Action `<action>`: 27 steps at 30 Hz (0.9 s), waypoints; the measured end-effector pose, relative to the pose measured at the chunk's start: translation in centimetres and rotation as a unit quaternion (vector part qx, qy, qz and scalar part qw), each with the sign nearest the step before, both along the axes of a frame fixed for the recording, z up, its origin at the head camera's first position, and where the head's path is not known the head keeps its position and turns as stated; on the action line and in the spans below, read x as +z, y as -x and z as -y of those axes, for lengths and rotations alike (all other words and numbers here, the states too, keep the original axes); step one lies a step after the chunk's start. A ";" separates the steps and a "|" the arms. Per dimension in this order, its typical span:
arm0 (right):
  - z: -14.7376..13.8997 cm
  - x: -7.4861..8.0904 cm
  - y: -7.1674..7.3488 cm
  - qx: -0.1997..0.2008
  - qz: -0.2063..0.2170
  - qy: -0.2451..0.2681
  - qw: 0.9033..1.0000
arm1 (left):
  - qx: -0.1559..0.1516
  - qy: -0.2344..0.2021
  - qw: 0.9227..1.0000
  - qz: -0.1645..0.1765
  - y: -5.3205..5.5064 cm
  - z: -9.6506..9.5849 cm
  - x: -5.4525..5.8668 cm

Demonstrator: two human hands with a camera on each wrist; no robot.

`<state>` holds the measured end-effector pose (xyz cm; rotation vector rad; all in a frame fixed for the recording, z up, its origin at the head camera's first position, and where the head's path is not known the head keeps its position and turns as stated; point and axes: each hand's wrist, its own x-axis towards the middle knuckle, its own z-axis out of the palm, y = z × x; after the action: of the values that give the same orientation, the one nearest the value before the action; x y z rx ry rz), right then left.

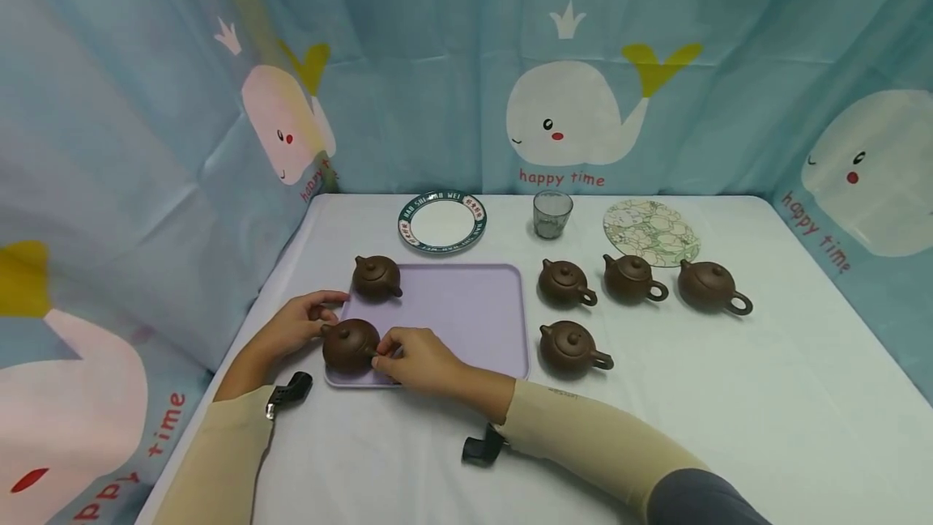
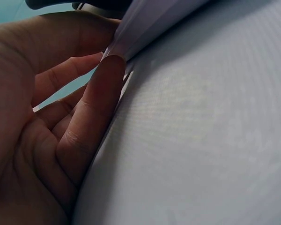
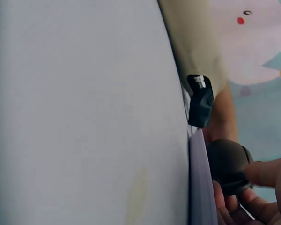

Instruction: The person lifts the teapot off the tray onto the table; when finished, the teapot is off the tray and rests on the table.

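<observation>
A lilac tray (image 1: pixel 466 314) lies on the white table. At its front left corner stands a brown teapot (image 1: pixel 348 343), spout to the left. My right hand (image 1: pixel 420 359) pinches this teapot's handle between thumb and fingers; in the right wrist view the round teapot body (image 3: pixel 225 161) shows by the thumb. The left hand (image 1: pixel 295 326) is at the tray's left side, and the left wrist view has its thumb and a finger pinching the tray's rim (image 2: pixel 131 35). Behind it, a second brown teapot (image 1: pixel 375 277) sits on the tray's back left corner.
Right of the tray stand several more brown teapots, among them a near one (image 1: pixel 568 348) and a far right one (image 1: pixel 707 286). Along the back are a green-rimmed plate (image 1: pixel 477 221), a glass (image 1: pixel 551 215) and a round patterned mat (image 1: pixel 651 232). A whale-print curtain (image 1: pixel 437 104) hangs behind.
</observation>
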<state>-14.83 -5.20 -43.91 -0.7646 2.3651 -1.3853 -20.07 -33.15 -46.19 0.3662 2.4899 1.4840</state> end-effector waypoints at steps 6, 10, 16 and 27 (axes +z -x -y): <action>0.6 -0.3 0.1 0.007 0.056 0.023 0.998 | 0.003 0.012 1.000 0.000 -0.1 0.1 0.1; 0.9 -0.7 0.1 0.003 0.068 0.031 0.997 | 0.002 0.009 1.000 0.000 -0.2 0.0 0.5; 1.2 -0.5 -0.1 -0.033 0.008 0.003 0.999 | 0.000 0.003 1.000 0.002 -0.1 -0.1 0.2; 0.9 -0.8 0.1 -0.055 0.069 0.056 0.994 | 0.007 0.026 1.000 -0.007 0.1 0.0 0.0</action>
<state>-14.89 -6.15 -44.68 -0.5526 2.2687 -1.5742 -20.13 -33.14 -46.21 0.3535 2.5421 1.4229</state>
